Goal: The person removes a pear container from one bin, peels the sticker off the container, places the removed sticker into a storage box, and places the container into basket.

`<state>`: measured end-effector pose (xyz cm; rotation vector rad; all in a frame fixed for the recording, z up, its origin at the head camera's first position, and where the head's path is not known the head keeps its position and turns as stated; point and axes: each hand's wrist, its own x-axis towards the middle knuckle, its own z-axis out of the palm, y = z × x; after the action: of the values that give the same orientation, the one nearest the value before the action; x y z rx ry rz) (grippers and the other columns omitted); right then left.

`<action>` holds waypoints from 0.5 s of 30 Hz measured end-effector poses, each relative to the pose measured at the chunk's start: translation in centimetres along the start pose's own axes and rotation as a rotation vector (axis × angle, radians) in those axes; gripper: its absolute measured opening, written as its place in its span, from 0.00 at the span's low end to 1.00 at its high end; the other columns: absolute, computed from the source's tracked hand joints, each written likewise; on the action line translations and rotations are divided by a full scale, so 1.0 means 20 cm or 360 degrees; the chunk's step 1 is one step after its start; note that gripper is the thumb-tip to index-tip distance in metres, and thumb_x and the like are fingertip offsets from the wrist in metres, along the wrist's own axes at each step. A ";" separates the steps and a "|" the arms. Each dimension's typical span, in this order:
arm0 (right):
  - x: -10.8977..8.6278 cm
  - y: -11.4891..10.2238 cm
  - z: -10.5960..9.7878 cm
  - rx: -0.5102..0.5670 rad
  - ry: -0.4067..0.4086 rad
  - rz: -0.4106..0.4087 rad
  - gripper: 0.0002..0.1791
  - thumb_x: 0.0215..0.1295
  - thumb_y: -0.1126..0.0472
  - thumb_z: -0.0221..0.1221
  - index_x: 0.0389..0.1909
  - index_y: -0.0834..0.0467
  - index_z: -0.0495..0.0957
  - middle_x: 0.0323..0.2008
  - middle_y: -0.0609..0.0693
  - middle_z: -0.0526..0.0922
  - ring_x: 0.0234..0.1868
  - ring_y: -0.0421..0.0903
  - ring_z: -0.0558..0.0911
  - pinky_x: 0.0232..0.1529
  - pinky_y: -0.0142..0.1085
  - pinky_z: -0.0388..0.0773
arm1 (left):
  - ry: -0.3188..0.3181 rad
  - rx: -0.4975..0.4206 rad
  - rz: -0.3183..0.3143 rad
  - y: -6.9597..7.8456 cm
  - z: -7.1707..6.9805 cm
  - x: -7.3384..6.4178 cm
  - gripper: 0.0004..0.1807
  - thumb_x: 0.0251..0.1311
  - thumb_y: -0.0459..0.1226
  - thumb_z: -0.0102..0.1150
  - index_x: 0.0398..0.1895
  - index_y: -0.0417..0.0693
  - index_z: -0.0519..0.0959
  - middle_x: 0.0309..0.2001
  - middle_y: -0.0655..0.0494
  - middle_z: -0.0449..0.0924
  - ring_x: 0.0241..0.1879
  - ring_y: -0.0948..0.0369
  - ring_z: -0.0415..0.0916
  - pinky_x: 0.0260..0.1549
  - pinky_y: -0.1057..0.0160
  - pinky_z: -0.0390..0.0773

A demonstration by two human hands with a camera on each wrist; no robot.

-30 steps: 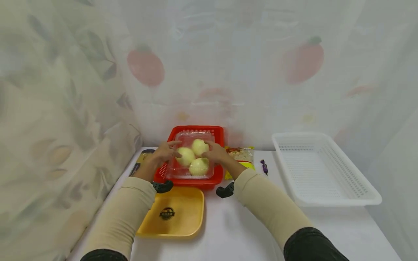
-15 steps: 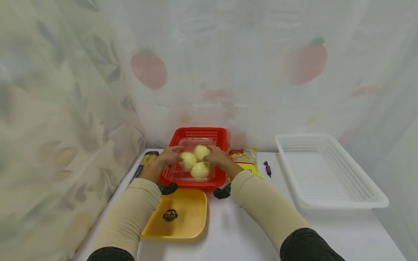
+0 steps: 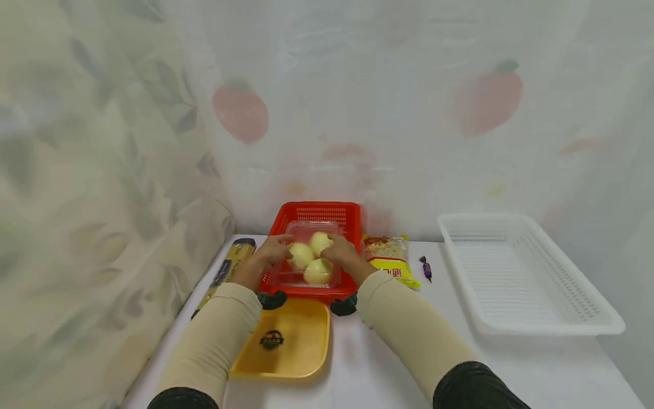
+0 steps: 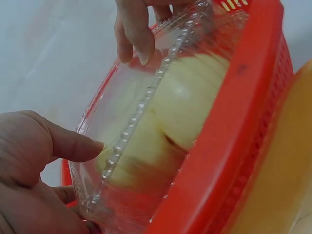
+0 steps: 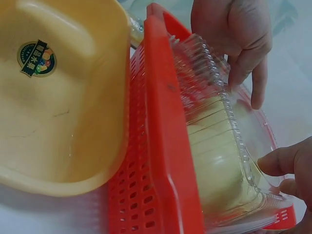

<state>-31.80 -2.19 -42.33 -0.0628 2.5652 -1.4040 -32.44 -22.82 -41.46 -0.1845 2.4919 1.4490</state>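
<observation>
A clear plastic clamshell box (image 3: pixel 306 280) with three pale round onions (image 3: pixel 318 271) inside sits in the red basket (image 3: pixel 352 213), tilted in the wrist views. My left hand (image 3: pixel 271 254) holds the box's left side; in the left wrist view the thumb of that hand (image 4: pixel 34 165) presses the lid and its fingers go down beside the box. On the opposite side my right hand (image 3: pixel 343 253) grips it, with the thumb on the lid (image 5: pixel 243 141) in the right wrist view. The fingertips low at the box's sides are partly hidden.
A yellow tray (image 3: pixel 301 346) stands in front of the basket. Left of it lies a long golden pack with a dark end (image 3: pixel 232 264). To the right are a yellow food bag (image 3: pixel 390 258), a purple-wrapped candy (image 3: pixel 426 269) and a white basket (image 3: pixel 516 272).
Both hands have lowered the box with the onions further into the red basket, slightly nearer to me. The head view has shifted, so everything appears further right.
</observation>
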 end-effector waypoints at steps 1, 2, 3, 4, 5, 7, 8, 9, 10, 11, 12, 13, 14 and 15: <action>0.00 0.00 0.00 -0.0006 0.0008 0.0015 0.39 0.55 0.61 0.63 0.70 0.55 0.65 0.63 0.57 0.70 0.49 0.56 0.69 0.36 0.41 0.76 | -0.0006 0.0021 0.0017 0.00 0.01 0.00 0.33 0.57 0.25 0.55 0.69 0.43 0.67 0.57 0.38 0.68 0.16 0.59 0.56 0.21 0.58 0.64; 0.00 0.01 0.00 -0.0008 0.0010 0.0032 0.39 0.55 0.61 0.63 0.70 0.55 0.65 0.63 0.57 0.70 0.50 0.56 0.69 0.37 0.41 0.76 | -0.0019 0.0036 0.0035 0.00 0.02 0.00 0.34 0.56 0.24 0.55 0.69 0.42 0.66 0.59 0.37 0.67 0.17 0.59 0.56 0.22 0.58 0.64; 0.00 0.01 0.00 -0.0013 0.0009 0.0043 0.39 0.54 0.60 0.63 0.70 0.55 0.65 0.63 0.57 0.70 0.50 0.56 0.69 0.38 0.42 0.76 | -0.0028 0.0043 0.0045 0.01 0.02 0.00 0.34 0.57 0.24 0.55 0.69 0.41 0.65 0.59 0.36 0.67 0.18 0.58 0.56 0.23 0.57 0.65; 0.00 0.01 0.00 -0.0005 0.0006 0.0049 0.38 0.55 0.60 0.63 0.70 0.55 0.65 0.63 0.58 0.70 0.51 0.56 0.69 0.40 0.43 0.76 | -0.0035 0.0048 0.0055 0.00 0.03 0.00 0.34 0.57 0.23 0.54 0.70 0.40 0.65 0.59 0.35 0.67 0.18 0.59 0.55 0.23 0.57 0.64; 0.00 0.02 0.00 -0.0002 0.0002 0.0057 0.38 0.55 0.60 0.63 0.70 0.56 0.65 0.63 0.58 0.70 0.52 0.56 0.69 0.42 0.44 0.76 | -0.0039 0.0055 0.0063 0.00 0.04 0.00 0.33 0.57 0.23 0.54 0.69 0.39 0.64 0.60 0.36 0.67 0.18 0.59 0.55 0.22 0.58 0.64; 0.00 0.02 0.00 -0.0007 -0.0004 0.0067 0.38 0.56 0.60 0.63 0.70 0.56 0.65 0.63 0.58 0.69 0.53 0.57 0.68 0.43 0.45 0.76 | -0.0031 0.0070 0.0053 -0.01 0.05 0.00 0.33 0.58 0.24 0.54 0.69 0.39 0.65 0.59 0.37 0.68 0.17 0.60 0.54 0.21 0.60 0.65; 0.00 0.02 0.01 -0.0016 -0.0011 0.0072 0.37 0.56 0.60 0.62 0.70 0.55 0.65 0.64 0.58 0.69 0.53 0.57 0.69 0.42 0.46 0.76 | -0.0024 0.0075 0.0041 -0.01 0.05 0.00 0.32 0.59 0.24 0.55 0.69 0.40 0.65 0.59 0.38 0.68 0.17 0.59 0.55 0.20 0.61 0.65; 0.01 0.02 0.01 -0.0033 -0.0016 0.0075 0.37 0.57 0.59 0.62 0.70 0.55 0.65 0.64 0.59 0.69 0.53 0.57 0.69 0.42 0.45 0.76 | -0.0020 0.0081 0.0028 -0.02 0.05 0.00 0.32 0.59 0.25 0.55 0.69 0.41 0.65 0.59 0.38 0.68 0.19 0.59 0.59 0.20 0.61 0.67; 0.01 0.03 0.02 -0.0055 -0.0020 0.0075 0.37 0.57 0.59 0.62 0.70 0.55 0.65 0.64 0.59 0.69 0.53 0.57 0.69 0.42 0.45 0.76 | -0.0019 0.0091 0.0019 -0.02 0.05 0.00 0.32 0.59 0.25 0.55 0.69 0.41 0.65 0.60 0.38 0.68 0.21 0.57 0.61 0.21 0.61 0.68; 0.01 0.03 0.02 -0.0077 -0.0022 0.0073 0.37 0.57 0.59 0.62 0.70 0.54 0.66 0.64 0.59 0.68 0.53 0.57 0.69 0.41 0.45 0.76 | -0.0012 0.0096 -0.0003 -0.03 0.05 0.00 0.32 0.60 0.26 0.55 0.69 0.42 0.66 0.61 0.39 0.67 0.26 0.56 0.64 0.23 0.61 0.70; 0.01 0.03 0.03 -0.0099 -0.0025 0.0070 0.37 0.57 0.59 0.62 0.70 0.54 0.66 0.65 0.58 0.68 0.54 0.57 0.69 0.42 0.45 0.75 | -0.0009 0.0092 -0.0025 -0.03 0.05 0.00 0.32 0.60 0.27 0.56 0.70 0.43 0.66 0.62 0.39 0.66 0.32 0.54 0.66 0.27 0.60 0.72; 0.01 0.03 0.03 -0.0119 -0.0027 0.0066 0.36 0.57 0.59 0.62 0.70 0.54 0.66 0.65 0.58 0.68 0.54 0.57 0.69 0.42 0.45 0.75 | -0.0010 0.0086 -0.0041 -0.03 0.05 -0.01 0.32 0.60 0.27 0.56 0.70 0.43 0.65 0.63 0.39 0.65 0.37 0.52 0.67 0.31 0.57 0.74; 0.01 0.03 0.04 -0.0126 -0.0025 0.0060 0.36 0.57 0.59 0.62 0.70 0.54 0.66 0.65 0.58 0.68 0.54 0.57 0.69 0.42 0.45 0.75 | -0.0008 0.0089 -0.0047 -0.04 0.05 -0.01 0.32 0.60 0.27 0.56 0.70 0.43 0.65 0.63 0.39 0.65 0.43 0.50 0.66 0.36 0.56 0.75; 0.01 0.03 0.04 -0.0129 -0.0021 0.0054 0.36 0.57 0.59 0.63 0.69 0.54 0.66 0.64 0.59 0.69 0.55 0.57 0.69 0.44 0.46 0.75 | -0.0004 0.0086 -0.0053 -0.04 0.05 -0.01 0.32 0.60 0.27 0.56 0.70 0.43 0.65 0.63 0.39 0.65 0.45 0.48 0.65 0.40 0.54 0.75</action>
<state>-31.74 -2.56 -43.21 -0.0412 2.5994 -1.2829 -31.88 -22.32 -42.59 -0.2127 2.5104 1.3661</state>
